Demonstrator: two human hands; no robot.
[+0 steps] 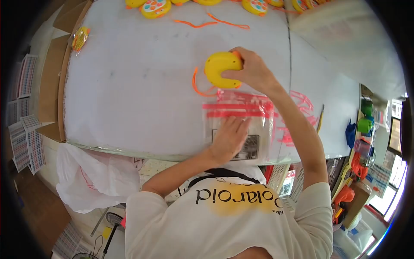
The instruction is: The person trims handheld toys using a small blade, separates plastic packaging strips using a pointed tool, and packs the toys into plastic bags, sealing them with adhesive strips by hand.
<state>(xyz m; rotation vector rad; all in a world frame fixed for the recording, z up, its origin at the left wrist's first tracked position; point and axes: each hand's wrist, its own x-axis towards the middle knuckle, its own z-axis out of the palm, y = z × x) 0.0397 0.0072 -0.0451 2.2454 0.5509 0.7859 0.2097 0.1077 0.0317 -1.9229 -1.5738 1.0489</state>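
Observation:
A yellow rounded toy [219,68] is gripped at its right side by my right hand [254,69], thumb on its face and fingers round the far edge. An orange cord [197,85] curves out on the toy's left and lies on the table. Just below, clear plastic bags with red-pink top strips [237,110] lie near the table's front edge. My left hand [230,139] rests flat on these bags, fingers stretched toward the strips. A dark printed patch [251,147] shows beside it.
Yellow toys with coloured buttons [155,7] line the far edge, near loose orange cords [196,24]. One wrapped toy [80,39] lies at the far left by a cardboard box [51,86]. Pink strips [286,134] and a yellow pen-like tool [321,118] lie right.

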